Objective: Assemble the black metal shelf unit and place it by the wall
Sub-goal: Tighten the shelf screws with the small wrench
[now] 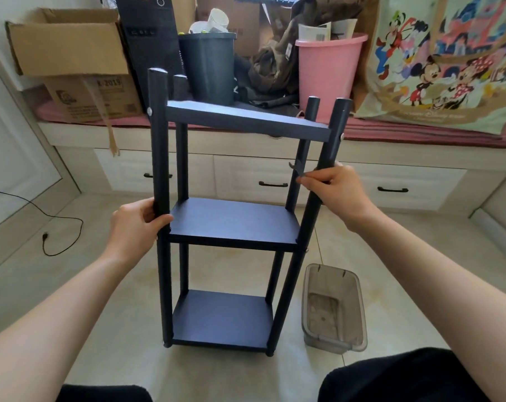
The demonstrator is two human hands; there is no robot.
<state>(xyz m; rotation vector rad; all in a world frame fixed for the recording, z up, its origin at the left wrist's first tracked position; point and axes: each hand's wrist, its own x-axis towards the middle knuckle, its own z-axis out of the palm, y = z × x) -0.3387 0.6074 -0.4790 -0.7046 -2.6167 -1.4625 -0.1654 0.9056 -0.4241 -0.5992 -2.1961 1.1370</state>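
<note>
Along the far wall runs a low bench with drawers beneath, and its top is crowded: a cartoon-print bag on your right, an open cardboard box on your left, and between them a pink bin and a dark bin.

In front of you, on the tiled floor, stands the black shelf unit, upright on its four posts with three boards fitted: bottom, middle and top. The top board sits slanted, higher at your left than at your right.

Your left hand grips the near left post just above the middle board, fingers curled round it. Your right hand is clamped on the near right post between the top and middle boards, and its thumb and forefinger also pinch a small flat wrench whose forked end points up and to your left.

A clear plastic tub sits on the floor just beside the unit's right foot. A black cable trails across the tiles well to your left.
</note>
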